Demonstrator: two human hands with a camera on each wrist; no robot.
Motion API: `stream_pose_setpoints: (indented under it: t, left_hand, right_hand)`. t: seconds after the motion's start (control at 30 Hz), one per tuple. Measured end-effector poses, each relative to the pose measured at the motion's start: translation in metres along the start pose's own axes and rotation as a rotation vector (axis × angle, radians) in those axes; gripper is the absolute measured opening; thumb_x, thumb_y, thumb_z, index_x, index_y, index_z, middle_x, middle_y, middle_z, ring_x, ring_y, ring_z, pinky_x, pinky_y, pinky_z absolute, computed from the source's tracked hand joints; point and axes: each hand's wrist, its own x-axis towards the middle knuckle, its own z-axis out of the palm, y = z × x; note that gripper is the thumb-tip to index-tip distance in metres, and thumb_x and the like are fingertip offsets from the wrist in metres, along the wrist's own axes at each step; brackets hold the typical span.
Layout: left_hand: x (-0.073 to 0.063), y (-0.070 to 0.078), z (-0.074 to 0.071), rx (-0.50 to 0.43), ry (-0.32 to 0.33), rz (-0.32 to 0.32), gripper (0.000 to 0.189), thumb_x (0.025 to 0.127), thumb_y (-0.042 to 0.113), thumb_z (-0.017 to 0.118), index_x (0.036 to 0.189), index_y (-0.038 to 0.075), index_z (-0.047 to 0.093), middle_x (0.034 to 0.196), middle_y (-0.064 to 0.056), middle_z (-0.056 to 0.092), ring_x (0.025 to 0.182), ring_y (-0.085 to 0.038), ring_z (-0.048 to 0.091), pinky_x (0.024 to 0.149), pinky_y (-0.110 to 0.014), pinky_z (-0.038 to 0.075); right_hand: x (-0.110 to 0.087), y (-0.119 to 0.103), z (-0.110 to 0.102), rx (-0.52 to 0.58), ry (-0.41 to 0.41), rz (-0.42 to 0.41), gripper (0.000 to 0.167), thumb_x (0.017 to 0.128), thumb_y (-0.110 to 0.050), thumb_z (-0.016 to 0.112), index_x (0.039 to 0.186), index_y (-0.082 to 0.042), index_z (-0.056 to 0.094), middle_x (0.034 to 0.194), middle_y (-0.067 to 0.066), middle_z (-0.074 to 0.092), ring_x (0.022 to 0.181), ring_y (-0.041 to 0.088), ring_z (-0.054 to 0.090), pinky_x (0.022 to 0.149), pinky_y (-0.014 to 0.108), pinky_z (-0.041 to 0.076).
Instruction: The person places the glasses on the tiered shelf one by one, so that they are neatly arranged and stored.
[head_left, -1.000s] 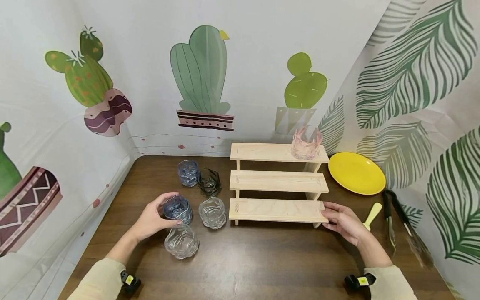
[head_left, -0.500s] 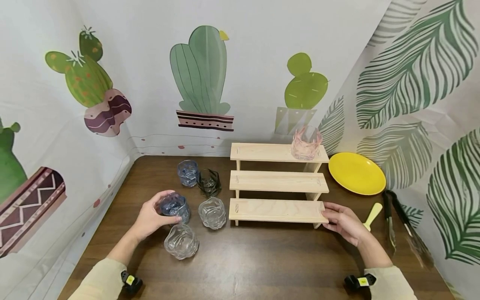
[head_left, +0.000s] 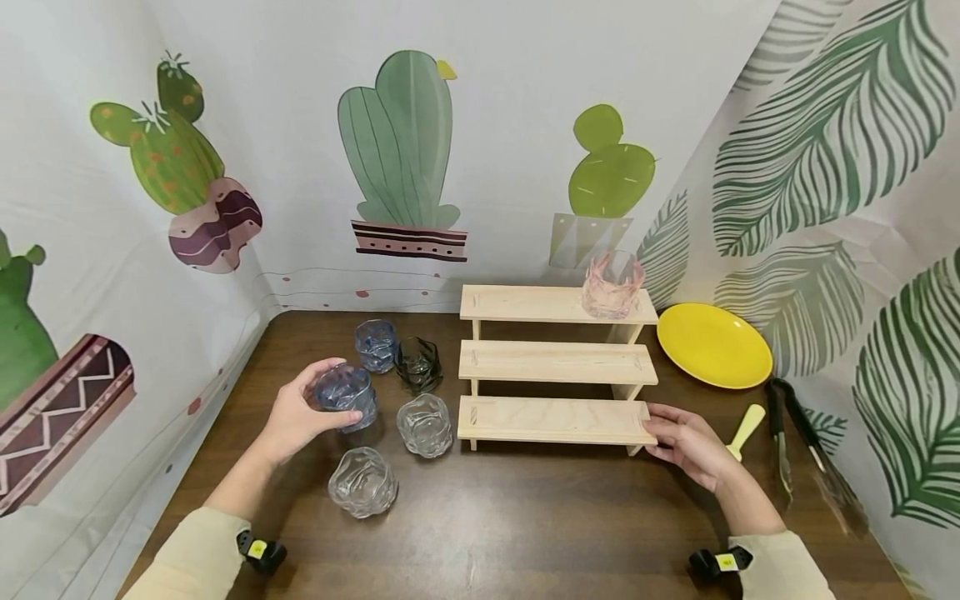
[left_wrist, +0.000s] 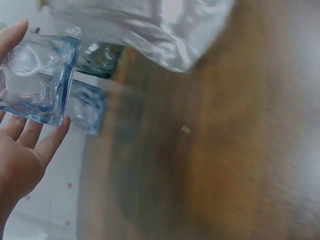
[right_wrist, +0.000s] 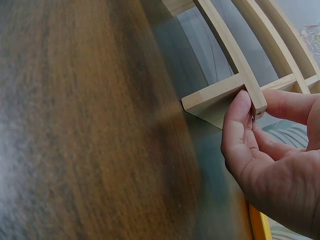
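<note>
My left hand (head_left: 294,418) grips a blue glass (head_left: 347,397) by its sides, thumb in front. In the left wrist view this glass (left_wrist: 35,82) is raised above the table. My right hand (head_left: 692,448) pinches the right end of the bottom board of a three-tier wooden rack (head_left: 555,417); in the right wrist view, thumb and fingers close on that board's corner (right_wrist: 252,95). Near the left hand stand a second blue glass (head_left: 376,345), a dark glass (head_left: 418,364) and two clear glasses, one close to the rack (head_left: 425,427) and one nearer the front (head_left: 363,483).
A pink glass (head_left: 612,287) stands at the right of the rack's top board. Further right are a yellow plate (head_left: 712,346), a pale yellow handle (head_left: 747,429) and black-handled tongs (head_left: 780,433). Patterned cloth (head_left: 517,150) hangs behind the brown table (head_left: 510,533).
My left hand has lifted the blue glass and moved it back and slightly left, away from the front clear glass. The right hand and the rack have stayed in place.
</note>
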Motion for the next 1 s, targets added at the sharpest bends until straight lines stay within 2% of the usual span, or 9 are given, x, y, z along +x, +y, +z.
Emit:
stream_pose_setpoints:
  t: [0.27,0.43,0.63,0.83,1.0]
  left_hand:
    - [0.021,0.037,0.004,-0.038,-0.028,0.096,0.082,0.072,-0.002,0.094,0.144,0.007,0.055,0.135,-0.018,0.063,0.115,-0.023,0.064,0.086,-0.025,0.058]
    - [0.038,0.062,0.012,-0.044,-0.050,0.109,0.083,0.072,0.000,0.095,0.144,0.007,0.055,0.134,-0.015,0.064,0.117,-0.028,0.064,0.089,-0.028,0.058]
    - [0.062,0.090,0.028,-0.033,-0.041,0.113,0.080,0.071,0.004,0.096,0.141,0.013,0.058,0.131,-0.012,0.065,0.113,-0.029,0.064,0.086,-0.028,0.059]
    - [0.085,0.116,0.045,-0.073,-0.085,0.121,0.083,0.071,0.008,0.097,0.143,0.014,0.057,0.132,-0.009,0.065,0.116,-0.028,0.064,0.088,-0.030,0.058]
    - [0.105,0.136,0.062,-0.098,-0.097,0.138,0.084,0.071,0.010,0.098,0.144,0.015,0.056,0.132,-0.008,0.065,0.116,-0.029,0.064,0.087,-0.033,0.059]
  right_hand:
    - [0.000,-0.001,0.000,0.001,0.001,-0.008,0.071,0.106,-0.012,0.059,0.156,0.015,0.017,0.114,0.002,0.066,0.098,0.010,0.066,0.081,0.029,0.059]
    - [-0.001,-0.001,0.001,0.001,-0.001,-0.012,0.071,0.106,-0.012,0.059,0.156,0.016,0.017,0.114,0.002,0.065,0.097,0.010,0.066,0.081,0.028,0.059]
    - [-0.001,-0.002,0.000,0.000,-0.002,-0.012,0.071,0.106,-0.012,0.059,0.156,0.016,0.017,0.116,0.003,0.064,0.097,0.011,0.066,0.081,0.028,0.059]
    - [0.001,0.001,0.000,-0.003,-0.004,-0.017,0.070,0.106,-0.013,0.059,0.156,0.015,0.018,0.118,0.004,0.064,0.099,0.012,0.066,0.082,0.029,0.059]
    - [0.002,0.002,-0.001,-0.001,-0.001,-0.016,0.070,0.106,-0.013,0.059,0.156,0.014,0.019,0.118,0.004,0.064,0.099,0.012,0.065,0.082,0.029,0.059]
